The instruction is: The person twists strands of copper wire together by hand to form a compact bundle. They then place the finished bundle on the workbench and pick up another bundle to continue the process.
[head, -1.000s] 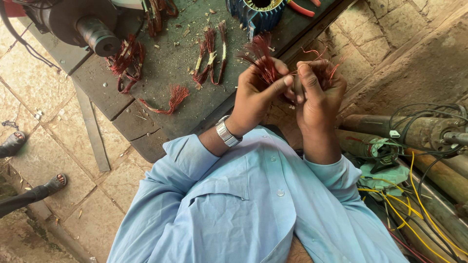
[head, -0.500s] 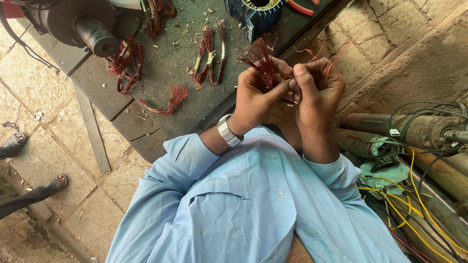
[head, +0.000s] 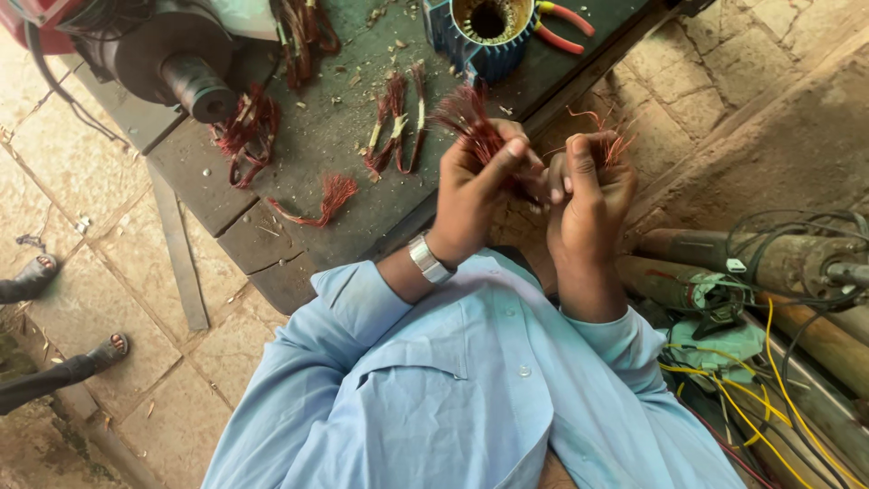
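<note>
Copper wire bundle [head: 471, 127], reddish, stands above the left hand [head: 475, 195], strands fanning up past the knuckles toward the blue motor housing [head: 484, 41]. Left hand closed around the bundle's lower end, thumb pressed across it. Right hand [head: 588, 195] just beside, fingers curled tight on thinner wire strands [head: 608, 136] sprouting from the fist; whether both hands share one bundle is probably hidden by the fingers. More wire clumps [head: 394, 122] lie on the dark workbench [head: 299, 226] beyond.
</note>
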